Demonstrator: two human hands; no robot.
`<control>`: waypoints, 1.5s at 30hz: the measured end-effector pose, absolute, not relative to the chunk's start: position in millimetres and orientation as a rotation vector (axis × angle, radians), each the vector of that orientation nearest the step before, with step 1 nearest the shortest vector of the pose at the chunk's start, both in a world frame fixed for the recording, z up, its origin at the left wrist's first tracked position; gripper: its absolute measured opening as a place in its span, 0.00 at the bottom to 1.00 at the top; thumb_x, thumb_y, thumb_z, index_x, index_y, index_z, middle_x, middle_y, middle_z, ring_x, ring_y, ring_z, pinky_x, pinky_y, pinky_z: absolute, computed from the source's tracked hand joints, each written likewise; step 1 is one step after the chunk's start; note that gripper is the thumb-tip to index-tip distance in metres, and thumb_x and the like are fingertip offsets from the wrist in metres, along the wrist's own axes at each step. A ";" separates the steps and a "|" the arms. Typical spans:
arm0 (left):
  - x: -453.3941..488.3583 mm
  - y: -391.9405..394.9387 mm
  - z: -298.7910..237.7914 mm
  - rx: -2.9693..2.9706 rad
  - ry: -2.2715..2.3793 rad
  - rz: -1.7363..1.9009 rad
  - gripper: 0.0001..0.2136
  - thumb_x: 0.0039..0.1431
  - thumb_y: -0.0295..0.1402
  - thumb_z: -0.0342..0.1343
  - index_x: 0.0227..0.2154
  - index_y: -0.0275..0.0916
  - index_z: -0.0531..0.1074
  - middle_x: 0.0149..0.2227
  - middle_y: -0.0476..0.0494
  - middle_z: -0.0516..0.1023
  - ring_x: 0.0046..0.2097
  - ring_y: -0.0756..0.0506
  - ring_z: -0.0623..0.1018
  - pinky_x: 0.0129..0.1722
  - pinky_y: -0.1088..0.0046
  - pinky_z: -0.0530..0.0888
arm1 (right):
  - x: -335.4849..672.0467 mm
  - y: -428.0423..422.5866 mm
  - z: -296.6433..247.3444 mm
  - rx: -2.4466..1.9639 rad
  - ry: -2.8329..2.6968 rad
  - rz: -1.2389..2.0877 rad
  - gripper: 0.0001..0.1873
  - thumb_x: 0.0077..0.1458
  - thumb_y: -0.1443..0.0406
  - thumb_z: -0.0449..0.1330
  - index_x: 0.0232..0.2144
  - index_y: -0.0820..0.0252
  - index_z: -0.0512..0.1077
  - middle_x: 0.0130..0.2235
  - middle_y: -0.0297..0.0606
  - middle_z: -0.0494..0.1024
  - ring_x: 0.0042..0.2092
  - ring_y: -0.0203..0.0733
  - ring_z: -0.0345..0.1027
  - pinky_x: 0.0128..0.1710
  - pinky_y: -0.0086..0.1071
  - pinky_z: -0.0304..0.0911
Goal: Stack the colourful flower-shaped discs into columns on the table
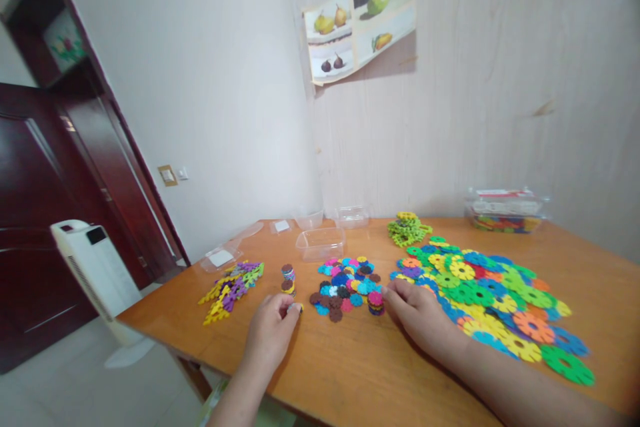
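My left hand (269,330) is closed at the table's left front, thumb and forefinger pinched on small notched plastic discs (298,307) that its fingers mostly cover. Just behind it stand two short stacks of such discs, one brown-topped stack (287,272) and one brown and yellow stack (288,287). Close beside a pink-topped stack (376,301), my right hand (413,307) has its fingertips pressed together; what they hold, if anything, is hidden. Between the hands lies a loose pile of small discs (343,283) in brown, blue, pink, yellow and black.
Large notched discs (480,293) spread over the table's right side. Yellow and purple pieces (234,290) lie at left, green pieces (407,230) at the back. Clear plastic tubs (321,243) and a filled clear box (506,212) stand near the wall. A white appliance (95,273) stands left.
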State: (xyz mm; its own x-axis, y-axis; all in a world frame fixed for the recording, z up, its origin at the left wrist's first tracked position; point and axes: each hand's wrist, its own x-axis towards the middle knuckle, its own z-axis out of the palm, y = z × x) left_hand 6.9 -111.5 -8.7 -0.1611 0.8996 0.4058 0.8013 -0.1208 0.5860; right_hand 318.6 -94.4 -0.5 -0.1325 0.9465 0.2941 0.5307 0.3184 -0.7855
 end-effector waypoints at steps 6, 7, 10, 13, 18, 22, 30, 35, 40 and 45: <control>7.2 -109.9 -14.7 2.012 1.968 1.135 0.13 0.55 0.42 0.57 0.35 0.38 0.76 0.36 0.41 0.77 0.39 0.42 0.78 0.40 0.66 0.73 | 319.6 -94.0 -0.7 -1.314 -1.783 0.659 0.20 0.61 0.52 0.49 0.22 0.56 0.60 0.22 0.28 0.62 0.27 0.37 0.58 0.27 0.30 0.50; 7.8 -110.9 -13.6 2.013 1.969 1.173 0.13 0.56 0.43 0.57 0.36 0.38 0.76 0.36 0.41 0.78 0.39 0.42 0.78 0.40 0.65 0.73 | 319.5 -94.2 -0.5 -1.301 -1.774 0.657 0.20 0.61 0.53 0.49 0.22 0.56 0.60 0.22 0.29 0.63 0.27 0.37 0.57 0.27 0.30 0.50; 8.4 -114.9 -3.4 1.972 1.982 1.348 0.16 0.59 0.48 0.54 0.35 0.39 0.77 0.37 0.40 0.78 0.41 0.41 0.77 0.41 0.65 0.72 | 319.0 -95.9 -0.9 -1.281 -1.736 0.648 0.20 0.61 0.53 0.50 0.21 0.56 0.61 0.22 0.29 0.64 0.27 0.38 0.58 0.26 0.31 0.51; 3.0 -113.2 15.3 1.885 1.956 1.545 0.18 0.59 0.50 0.54 0.34 0.40 0.77 0.36 0.41 0.80 0.40 0.41 0.77 0.42 0.65 0.71 | 319.3 -97.5 -2.1 -1.291 -1.711 0.611 0.20 0.61 0.52 0.51 0.22 0.55 0.61 0.23 0.30 0.65 0.28 0.39 0.60 0.28 0.31 0.54; -14.6 -76.7 49.5 1.585 1.858 1.901 0.19 0.58 0.51 0.55 0.34 0.38 0.76 0.33 0.46 0.79 0.37 0.44 0.75 0.40 0.69 0.70 | 318.3 -88.5 10.7 -1.283 -1.684 0.689 0.21 0.63 0.49 0.49 0.25 0.56 0.65 0.25 0.30 0.69 0.29 0.39 0.63 0.28 0.30 0.58; -22.2 -24.9 69.1 1.166 1.672 2.204 0.19 0.55 0.50 0.56 0.34 0.36 0.75 0.29 0.49 0.76 0.34 0.47 0.72 0.35 0.72 0.69 | 306.3 -57.7 36.6 -1.291 -1.705 0.774 0.18 0.60 0.51 0.51 0.31 0.57 0.71 0.26 0.31 0.73 0.30 0.40 0.69 0.27 0.29 0.60; -34.8 28.9 55.2 1.111 1.682 2.257 0.18 0.59 0.47 0.51 0.33 0.37 0.75 0.35 0.45 0.80 0.39 0.44 0.76 0.42 0.69 0.71 | 258.5 35.0 67.2 -1.510 -1.544 0.995 0.11 0.58 0.59 0.57 0.39 0.60 0.70 0.31 0.38 0.75 0.31 0.42 0.75 0.26 0.30 0.67; -39.9 22.6 46.6 1.335 1.885 2.081 0.18 0.62 0.48 0.49 0.31 0.39 0.75 0.31 0.47 0.78 0.37 0.44 0.75 0.40 0.70 0.68 | 226.1 71.9 56.3 -1.608 -1.552 1.093 0.19 0.55 0.57 0.62 0.45 0.62 0.68 0.26 0.35 0.72 0.23 0.43 0.73 0.24 0.36 0.70; -42.5 24.5 45.5 1.373 1.868 2.050 0.18 0.63 0.48 0.48 0.33 0.39 0.75 0.33 0.46 0.79 0.38 0.44 0.75 0.41 0.69 0.68 | 196.8 97.8 42.8 -1.591 -1.718 0.934 0.18 0.56 0.55 0.63 0.44 0.60 0.71 0.26 0.36 0.74 0.27 0.40 0.73 0.28 0.33 0.70; -35.7 20.6 49.1 1.388 1.843 2.064 0.18 0.63 0.48 0.50 0.33 0.39 0.75 0.32 0.47 0.78 0.37 0.44 0.75 0.40 0.70 0.68 | 211.4 134.0 53.3 -1.639 -1.909 0.528 0.13 0.61 0.59 0.60 0.43 0.62 0.75 0.38 0.45 0.79 0.44 0.48 0.75 0.41 0.36 0.70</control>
